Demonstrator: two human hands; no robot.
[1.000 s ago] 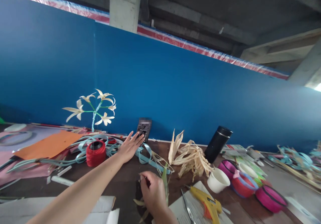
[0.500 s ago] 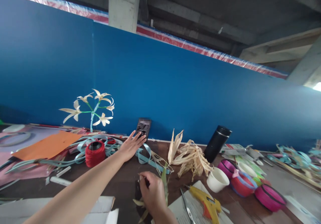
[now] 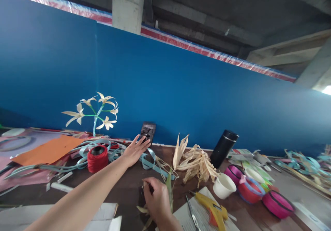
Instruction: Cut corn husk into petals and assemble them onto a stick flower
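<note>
My left hand [image 3: 136, 151] is stretched forward, fingers spread, its fingertips over the lower part of a phone [image 3: 148, 130] that leans upright against the blue wall. Whether they touch the screen I cannot tell. Nearer to me, my right hand [image 3: 158, 198] is curled into a pinch above the table; what sits between its fingers, if anything, is too small to make out. Beside and below it lie a green leaf-like strip [image 3: 169, 186] and pale husk pieces [image 3: 142, 209]. Dried corn husks [image 3: 198, 163] are heaped further right.
A yellow glue gun [image 3: 214, 208] and scissors [image 3: 192, 213] lie on paper at the right. Behind them stand a white cup [image 3: 224, 186], a black bottle [image 3: 223, 148] and a pink ribbon roll [image 3: 278, 204]. Red thread [image 3: 97, 159] and a husk-flower stem [image 3: 94, 124] are at left.
</note>
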